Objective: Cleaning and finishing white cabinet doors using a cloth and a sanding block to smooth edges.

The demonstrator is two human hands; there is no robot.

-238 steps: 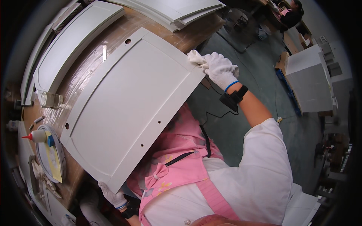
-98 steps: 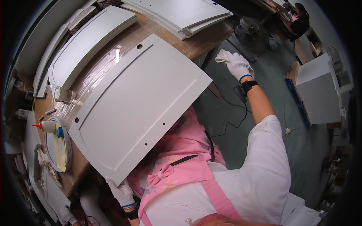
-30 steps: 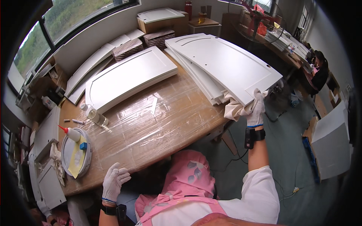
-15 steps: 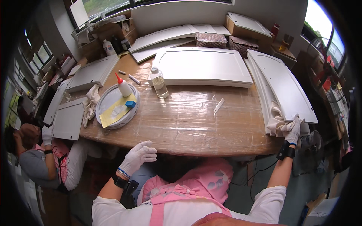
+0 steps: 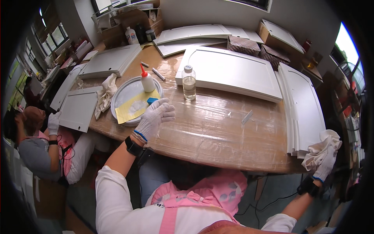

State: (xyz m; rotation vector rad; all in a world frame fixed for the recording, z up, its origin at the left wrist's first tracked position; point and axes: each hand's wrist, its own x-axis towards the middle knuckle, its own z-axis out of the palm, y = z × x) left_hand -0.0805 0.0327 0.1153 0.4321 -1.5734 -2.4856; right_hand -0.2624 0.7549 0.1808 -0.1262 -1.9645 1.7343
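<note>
My left hand (image 5: 155, 117), in a white knit glove, hovers over the table's near edge with its fingers stretched out and nothing in it. It is nearest to a round pale lid (image 5: 117, 102) carrying a yellow sandpaper-like sheet (image 5: 126, 110), a blue block (image 5: 152, 101) and a white squeeze bottle (image 5: 147, 82) with a red tip. Far to the right, my gloved right hand (image 5: 327, 165) grips a crumpled cream cloth (image 5: 322, 146). The cloth is at the near end of a stack of white panels (image 5: 302, 103), and covers some of the fingers.
On the plastic-covered table (image 5: 202, 132) stand a clear bottle of liquid (image 5: 189, 86) and a thick white panel (image 5: 230, 72). A small white strip (image 5: 247, 117) lies nearby. More panels (image 5: 111, 60) are stacked at the left, where another person (image 5: 43, 146) sits. Patterned boxes (image 5: 243, 45) stand behind.
My left hand has risen forward over the table toward the lid. My right hand has shifted outward with the cloth, and the right stack's top panel now sits more in line with it. The view has turned slightly.
</note>
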